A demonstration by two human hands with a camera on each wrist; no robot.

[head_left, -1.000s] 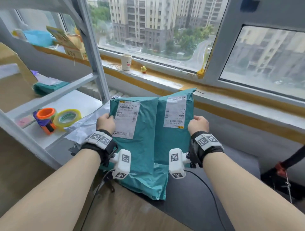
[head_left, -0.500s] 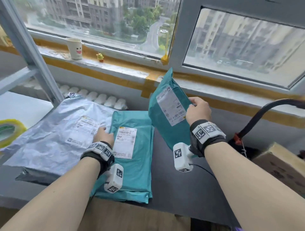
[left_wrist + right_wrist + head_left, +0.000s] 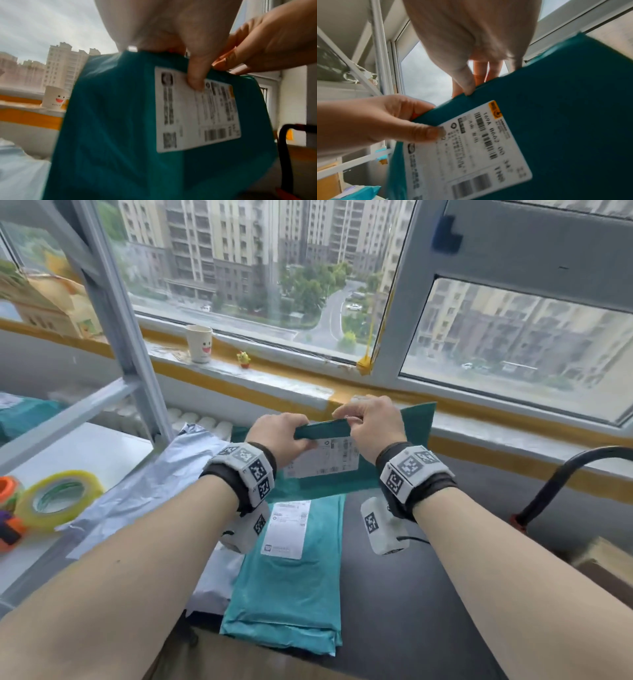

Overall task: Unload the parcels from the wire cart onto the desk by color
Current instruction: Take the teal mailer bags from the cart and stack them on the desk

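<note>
Holding: both hands have one teal parcel [image 3: 342, 474] up off the desk [image 3: 411, 594], label facing the person.
L hand [image 3: 279, 436]: thumb pressed on the white label's top edge, other fingers curled behind the parcel's upper rim; a pinch.
R hand [image 3: 371, 422]: thumb in front, fingers behind the same rim, also pinching.
Parcel pos: hanging from its top edge, above the far end of the teal parcel on desk [image 3: 291, 577].
Neighbour: silver-grey parcel [image 3: 144, 491] lies just left of that flat teal one, edges touching/overlapping.
Step, my read: placing the 2nd teal w/ its colour group.
Next move needs: lower it flat onto or right beside the flat teal one, keep it off the grey, then release both pinches.
Risk: floppy bag may fold or slide on landing.
Cart: black handle [image 3: 565, 474] at right; contents not visible.
</note>
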